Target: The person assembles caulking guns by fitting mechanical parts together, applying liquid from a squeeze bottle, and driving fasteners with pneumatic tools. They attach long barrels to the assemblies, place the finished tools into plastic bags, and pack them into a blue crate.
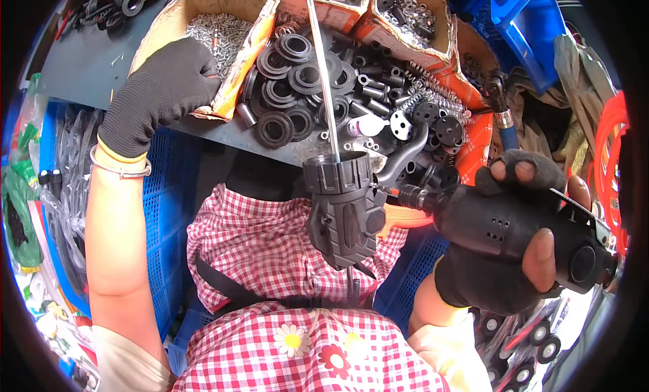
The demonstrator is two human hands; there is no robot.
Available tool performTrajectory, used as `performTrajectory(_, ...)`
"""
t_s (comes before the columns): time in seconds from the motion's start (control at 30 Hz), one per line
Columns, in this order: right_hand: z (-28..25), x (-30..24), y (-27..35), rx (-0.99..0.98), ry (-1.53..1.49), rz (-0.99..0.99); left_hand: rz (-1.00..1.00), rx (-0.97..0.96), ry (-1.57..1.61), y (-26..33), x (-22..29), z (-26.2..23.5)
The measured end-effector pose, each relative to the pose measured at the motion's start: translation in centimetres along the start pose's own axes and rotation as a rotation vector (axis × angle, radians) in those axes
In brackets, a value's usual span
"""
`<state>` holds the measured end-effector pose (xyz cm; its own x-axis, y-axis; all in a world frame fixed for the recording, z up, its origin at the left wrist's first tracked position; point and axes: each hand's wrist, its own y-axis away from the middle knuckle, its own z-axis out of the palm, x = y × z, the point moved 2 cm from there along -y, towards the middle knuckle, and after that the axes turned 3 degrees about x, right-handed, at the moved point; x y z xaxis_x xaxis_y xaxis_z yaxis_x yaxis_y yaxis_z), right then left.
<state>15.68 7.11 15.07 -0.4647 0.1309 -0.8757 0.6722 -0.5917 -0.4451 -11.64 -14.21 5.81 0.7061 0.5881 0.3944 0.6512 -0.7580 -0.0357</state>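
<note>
My left hand [169, 84], in a black glove, is at the near rim of a cardboard box [249, 61] of small silver screws [226, 37]. Its fingers are curled in, and whatever they pinch is hidden. In my right hand [520, 257], gloved with bare fingertips, lies a black air screwdriver [497, 223], gripped around its body. The tool's nose points left at a black ribbed plastic housing [343, 216] standing in front of my apron; I cannot tell if the bit touches it. A long shiny rod [321, 67] rises from the housing's open top.
Black rings [294, 74], sleeves, coil springs [433, 94] and perforated discs [448, 130] are heaped on the grey bench [81, 61]. More parts boxes [405, 37] stand behind. Blue crates [169, 223] flank me, and a ratchet-like tool [500, 101] hangs at right near red hose [612, 135].
</note>
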Motion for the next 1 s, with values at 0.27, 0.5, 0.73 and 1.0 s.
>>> performTrajectory(0.27, 0.4, 0.5, -0.3, 0.067, 0.046, 0.056, -0.21, 0.011, 0.101, -0.5, 0.0, 0.6)
performTrajectory(0.5, 2.1, 1.3, 0.4, 0.047, 0.143, -0.091, -0.076, 0.533, 0.112, 1.4, -0.4, 1.2)
performTrajectory(0.73, -0.4, -2.5, 2.4, -0.113, -0.152, -0.067, 0.172, 0.208, 0.618, 6.1, 10.2, 2.5)
performTrajectory(1.0, -0.3, -4.8, 3.8, -0.178, -0.108, 0.007, 0.387, 0.224, 0.689, 9.4, 13.2, 4.1)
